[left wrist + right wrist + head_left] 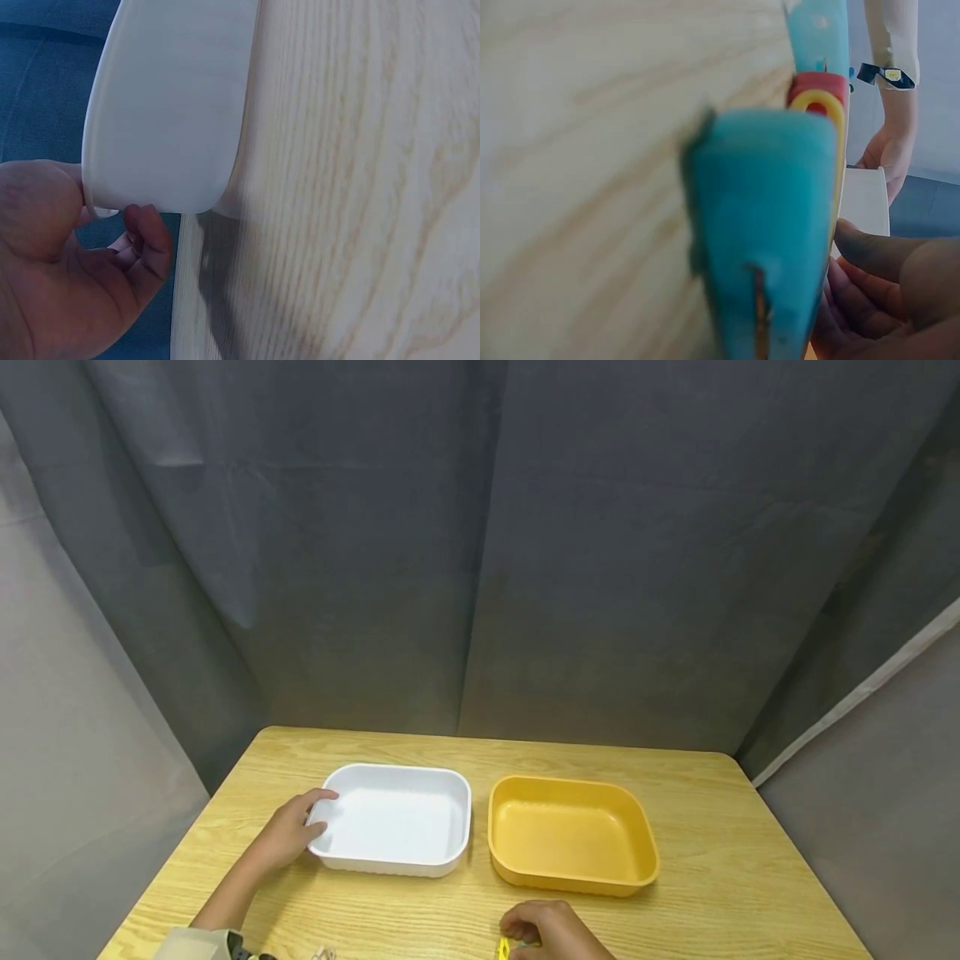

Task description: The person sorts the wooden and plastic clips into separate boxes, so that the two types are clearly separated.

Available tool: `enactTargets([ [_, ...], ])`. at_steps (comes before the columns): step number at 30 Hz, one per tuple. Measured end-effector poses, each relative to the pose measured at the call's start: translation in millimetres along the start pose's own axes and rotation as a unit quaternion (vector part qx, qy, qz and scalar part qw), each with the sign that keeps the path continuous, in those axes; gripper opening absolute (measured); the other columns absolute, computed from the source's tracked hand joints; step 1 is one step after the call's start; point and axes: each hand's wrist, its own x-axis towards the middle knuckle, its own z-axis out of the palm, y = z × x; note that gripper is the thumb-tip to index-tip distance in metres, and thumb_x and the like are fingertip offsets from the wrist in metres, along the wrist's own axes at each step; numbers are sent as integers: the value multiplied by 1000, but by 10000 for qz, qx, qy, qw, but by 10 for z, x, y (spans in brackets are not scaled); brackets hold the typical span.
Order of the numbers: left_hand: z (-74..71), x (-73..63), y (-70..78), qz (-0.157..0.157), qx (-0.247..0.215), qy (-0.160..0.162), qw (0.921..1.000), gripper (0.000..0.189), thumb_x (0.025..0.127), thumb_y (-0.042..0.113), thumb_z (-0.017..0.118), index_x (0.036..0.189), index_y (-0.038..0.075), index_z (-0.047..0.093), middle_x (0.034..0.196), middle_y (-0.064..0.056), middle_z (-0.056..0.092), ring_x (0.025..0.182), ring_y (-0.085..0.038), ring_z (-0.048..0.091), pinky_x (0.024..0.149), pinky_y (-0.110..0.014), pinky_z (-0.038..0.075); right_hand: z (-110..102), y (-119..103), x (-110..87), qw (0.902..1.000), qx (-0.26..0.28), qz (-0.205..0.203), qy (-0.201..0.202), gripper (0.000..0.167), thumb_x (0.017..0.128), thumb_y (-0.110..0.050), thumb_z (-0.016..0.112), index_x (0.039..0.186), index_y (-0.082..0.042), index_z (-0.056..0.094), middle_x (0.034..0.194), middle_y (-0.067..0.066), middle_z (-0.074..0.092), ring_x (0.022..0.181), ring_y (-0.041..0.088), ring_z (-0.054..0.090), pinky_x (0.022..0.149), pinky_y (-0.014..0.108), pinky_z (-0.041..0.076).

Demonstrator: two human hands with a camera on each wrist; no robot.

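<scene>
My left hand (pixel 288 828) grips the left end of a white plastic tray (pixel 390 863), with its thumb and a finger at the rim. In the left wrist view the same hand (pixel 82 270) has fingers curled at the corner of the tray (pixel 165 112). Near the table's front edge, my right hand (pixel 553 932) pinches a small yellow piece (pixel 503 949). The right wrist view shows the hand (pixel 885 292) at the edge of that long yellow piece (pixel 839 150), which has a looped end. A blurred translucent teal object (pixel 769 202) fills the foreground, and I cannot tell its kind.
A yellow-orange tray (pixel 573 887) stands right of the white one on the wooden table (pixel 735 860). Another teal object (pixel 819 34) and a red part (pixel 821 82) lie beyond the nearer teal one. Small pale items (pixel 324 953) show at the front edge. Grey curtains (pixel 480 568) surround the table.
</scene>
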Motion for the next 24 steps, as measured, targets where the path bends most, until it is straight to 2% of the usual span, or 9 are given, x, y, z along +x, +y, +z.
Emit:
enactTargets([
  [4, -7, 12, -8, 93, 66, 10, 9999, 46, 95, -7, 61, 140, 1, 55, 135, -29, 56, 93, -25, 60, 64, -31, 53, -6, 25, 17, 9997, 152, -182, -83, 18, 89, -11, 78, 105, -3, 75, 96, -5, 73, 83, 1, 63, 74, 22, 55],
  [7, -12, 22, -15, 80, 76, 11, 9999, 46, 95, -7, 61, 140, 1, 55, 135, -30, 55, 92, -25, 60, 62, -31, 53, -9, 53, 33, 9984, 229, -485, -195, 22, 93, -15, 76, 109, -1, 74, 98, -1, 74, 85, 1, 64, 75, 22, 55],
  [10, -16, 27, -23, 65, 147, 28, 9999, 45, 95, -6, 61, 139, 2, 56, 137, -30, 54, 94, -27, 60, 63, -32, 53, -5, 82, 49, 9972, 274, -622, -317, 25, 96, -18, 73, 113, 0, 73, 101, -3, 74, 88, -1, 63, 77, 22, 55],
  [15, -22, 37, -32, 132, 396, 21, 9991, 44, 95, -5, 62, 139, 1, 57, 142, -33, 52, 112, -38, 62, 78, -40, 56, -15, 94, 67, 9965, 465, -421, -548, 28, 92, -19, 77, 115, -4, 73, 100, -8, 71, 88, -1, 61, 79, 21, 54],
  [18, -30, 42, -40, 199, 475, 0, 9987, 45, 95, -4, 63, 139, 1, 57, 143, -34, 51, 118, -40, 61, 85, -43, 56, -33, 70, 84, 9957, 594, -297, -649, 30, 88, -21, 82, 114, -7, 74, 98, -10, 70, 87, -1, 61, 78, 21, 53],
  [24, -43, 47, -52, 265, 432, -32, 9987, 46, 95, -4, 64, 140, 1, 56, 140, -33, 54, 107, -32, 63, 79, -38, 55, -44, 38, 121, 9937, 845, -149, -718, 28, 86, -19, 84, 109, -7, 74, 92, -9, 67, 81, 1, 59, 74, 21, 52],
])
